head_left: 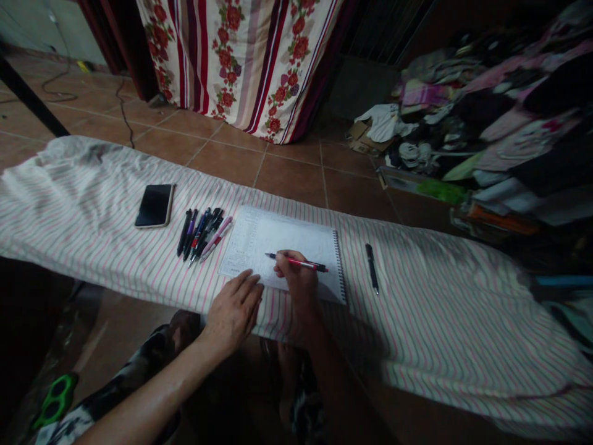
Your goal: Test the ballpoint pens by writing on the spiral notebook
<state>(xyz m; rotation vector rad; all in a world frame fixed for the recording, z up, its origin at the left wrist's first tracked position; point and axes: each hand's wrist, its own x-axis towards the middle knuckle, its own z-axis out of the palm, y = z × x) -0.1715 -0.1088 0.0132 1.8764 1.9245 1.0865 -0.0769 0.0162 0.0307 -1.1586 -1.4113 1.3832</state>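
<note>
Pen axis: the red pen [303, 264] lies nearly flat over the page, with its long axis running left to right.
Pen heading: the writing tip points left and slightly far; the rear end points right and slightly near.
Pen appearance: slim red barrel, dark at both ends.
Pen location: over the near middle of the notebook [278, 235], tip on or just above the paper; contact cannot be confirmed.
Right hand [299, 284]: fingers closed round the red pen near its middle, hand resting on the near part of the page.
Left hand [234, 309]: opened flat, palm down, holding nothing; fingertips at the near left edge of the notebook, palm on the striped cloth [92, 204].
Notebook: one, open, spiral binding along the right edge, faint print down the left of the page.
Loose pens [202, 233]: one bundle just left of the notebook, about seven pieces; the exact count is unclear because they overlap.
Black pen [371, 267]: one, lying alone just right of the binding, its axis running near to far.
Phone [154, 205]: one, screen dark, left of the bundle.
Hands counted: two, both the person's own.
</note>
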